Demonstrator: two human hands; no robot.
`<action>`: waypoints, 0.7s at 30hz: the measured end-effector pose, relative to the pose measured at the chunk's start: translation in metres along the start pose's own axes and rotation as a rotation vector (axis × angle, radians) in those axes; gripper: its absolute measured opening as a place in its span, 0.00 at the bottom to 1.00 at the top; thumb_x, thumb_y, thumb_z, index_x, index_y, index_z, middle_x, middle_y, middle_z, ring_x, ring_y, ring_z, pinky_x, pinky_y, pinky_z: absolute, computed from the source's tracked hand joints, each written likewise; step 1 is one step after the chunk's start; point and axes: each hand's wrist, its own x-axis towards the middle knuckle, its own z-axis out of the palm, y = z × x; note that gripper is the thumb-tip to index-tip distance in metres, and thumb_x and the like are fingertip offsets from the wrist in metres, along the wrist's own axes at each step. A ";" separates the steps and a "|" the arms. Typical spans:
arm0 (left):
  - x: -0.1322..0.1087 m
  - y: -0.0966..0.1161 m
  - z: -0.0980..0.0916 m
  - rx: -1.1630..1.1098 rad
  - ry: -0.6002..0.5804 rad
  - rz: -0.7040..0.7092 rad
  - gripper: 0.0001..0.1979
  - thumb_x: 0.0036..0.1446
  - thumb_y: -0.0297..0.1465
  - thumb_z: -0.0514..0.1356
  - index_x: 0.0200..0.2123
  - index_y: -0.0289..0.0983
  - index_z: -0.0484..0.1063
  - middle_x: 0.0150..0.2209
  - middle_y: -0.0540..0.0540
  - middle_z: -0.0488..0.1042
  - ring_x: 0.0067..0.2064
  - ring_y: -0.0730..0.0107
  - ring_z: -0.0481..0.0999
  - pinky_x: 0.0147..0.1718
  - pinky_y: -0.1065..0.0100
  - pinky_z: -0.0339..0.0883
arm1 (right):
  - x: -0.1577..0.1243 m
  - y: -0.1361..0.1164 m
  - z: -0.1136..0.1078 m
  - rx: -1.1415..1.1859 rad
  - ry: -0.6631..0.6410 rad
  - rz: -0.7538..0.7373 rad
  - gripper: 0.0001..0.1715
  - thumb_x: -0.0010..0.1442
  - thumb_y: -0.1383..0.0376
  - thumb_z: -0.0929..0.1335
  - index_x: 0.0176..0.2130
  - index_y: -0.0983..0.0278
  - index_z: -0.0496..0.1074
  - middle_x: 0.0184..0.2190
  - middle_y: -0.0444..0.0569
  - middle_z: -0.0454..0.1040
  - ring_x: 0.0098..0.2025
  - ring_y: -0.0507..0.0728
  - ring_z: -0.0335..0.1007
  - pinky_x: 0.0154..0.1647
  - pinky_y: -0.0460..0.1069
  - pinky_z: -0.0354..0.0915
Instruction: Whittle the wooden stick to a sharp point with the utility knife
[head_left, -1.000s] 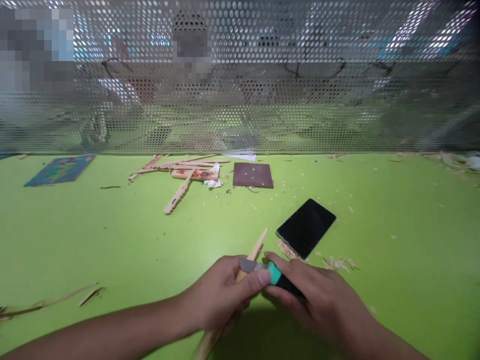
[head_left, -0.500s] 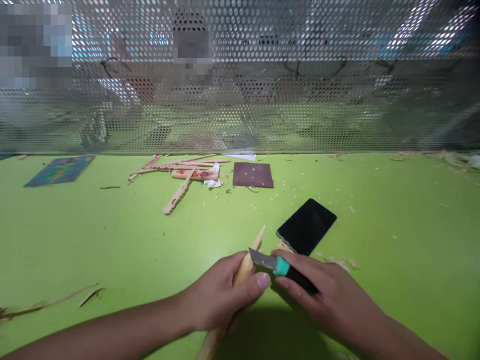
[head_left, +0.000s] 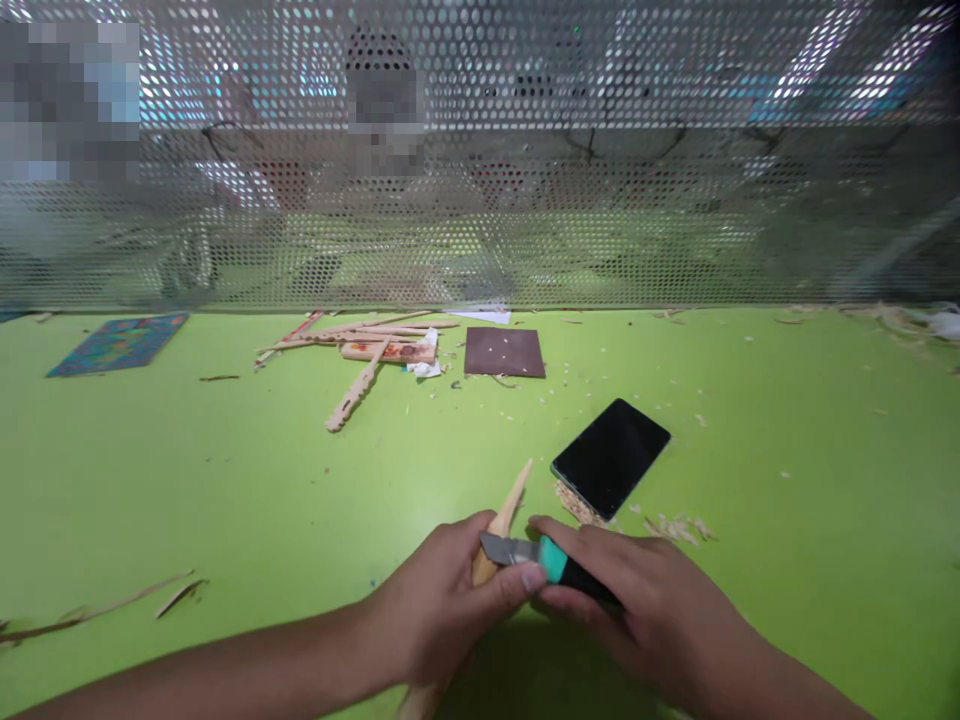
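My left hand is closed around a pale wooden stick whose pointed tip aims away from me. The stick's lower part is largely hidden by the hand. In my right hand is a utility knife with a black and turquoise handle. Its blade lies across the stick, just above my left thumb, and the thumb tip is close to the turquoise part. Wood shavings lie beyond my right hand, beside a black phone.
Several carved wooden sticks lie at the back beside a brown square sheet. A patterned blue sheet is at the far left. Bark strips lie near my left forearm. A perforated metal screen rises along the green table's far edge.
The knife blade has moved down the stick and slightly left, closer to my left thumb. Both hands sit slightly lower, and more shavings by the phone are exposed.
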 end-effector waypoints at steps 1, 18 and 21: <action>0.000 0.000 0.001 0.006 0.008 -0.006 0.19 0.69 0.46 0.59 0.41 0.34 0.73 0.36 0.49 0.71 0.38 0.67 0.67 0.39 0.68 0.61 | 0.000 0.000 0.001 -0.043 0.022 -0.004 0.26 0.77 0.52 0.57 0.59 0.66 0.70 0.36 0.52 0.84 0.29 0.60 0.82 0.25 0.54 0.75; 0.001 -0.004 -0.001 -0.067 0.027 -0.117 0.24 0.67 0.52 0.57 0.49 0.37 0.67 0.26 0.54 0.68 0.23 0.73 0.65 0.22 0.72 0.61 | 0.003 0.017 -0.007 -0.056 0.046 0.060 0.27 0.77 0.51 0.57 0.57 0.64 0.73 0.42 0.53 0.85 0.32 0.59 0.84 0.31 0.51 0.78; 0.002 -0.002 -0.002 -0.026 0.078 -0.069 0.20 0.64 0.48 0.63 0.47 0.36 0.71 0.30 0.53 0.69 0.29 0.73 0.68 0.28 0.72 0.62 | 0.000 0.018 -0.006 -0.008 0.006 0.085 0.26 0.77 0.51 0.58 0.58 0.63 0.73 0.44 0.53 0.85 0.36 0.60 0.85 0.34 0.53 0.79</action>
